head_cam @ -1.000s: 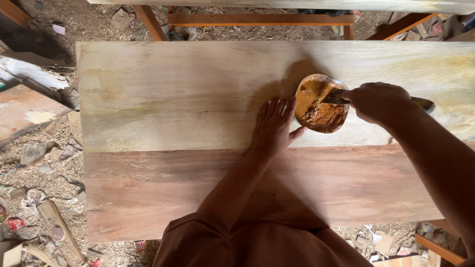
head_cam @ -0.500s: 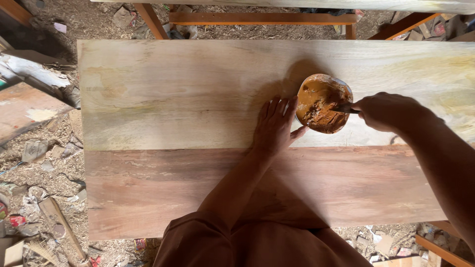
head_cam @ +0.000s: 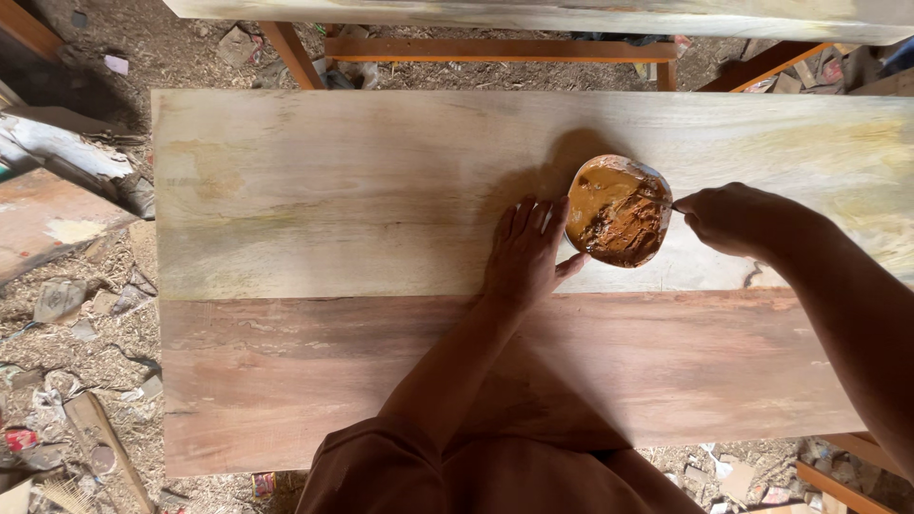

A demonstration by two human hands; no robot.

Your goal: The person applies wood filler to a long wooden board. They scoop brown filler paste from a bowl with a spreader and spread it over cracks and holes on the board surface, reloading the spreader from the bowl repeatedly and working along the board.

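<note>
A wide wooden panel (head_cam: 362,286) lies flat before me, pale with yellow-green streaks on the far half and reddish brown on the near half. On its pale part stands a small round bowl (head_cam: 619,211) full of thick brown paste. My left hand (head_cam: 526,252) lies flat on the wood, fingers spread, thumb touching the bowl's left side. My right hand (head_cam: 728,217) is closed around a thin tool (head_cam: 666,204) whose tip dips into the paste at the bowl's right side.
Another pale board (head_cam: 571,14) runs along the top, above a wooden frame (head_cam: 495,48). Wood scraps, sawdust and debris (head_cam: 67,362) cover the ground on the left. Offcuts (head_cam: 57,181) lie at the left edge.
My right hand has drawn back to the right, off the bowl, so only the tool's tip stays in the paste. My left hand has stayed flat beside the bowl.
</note>
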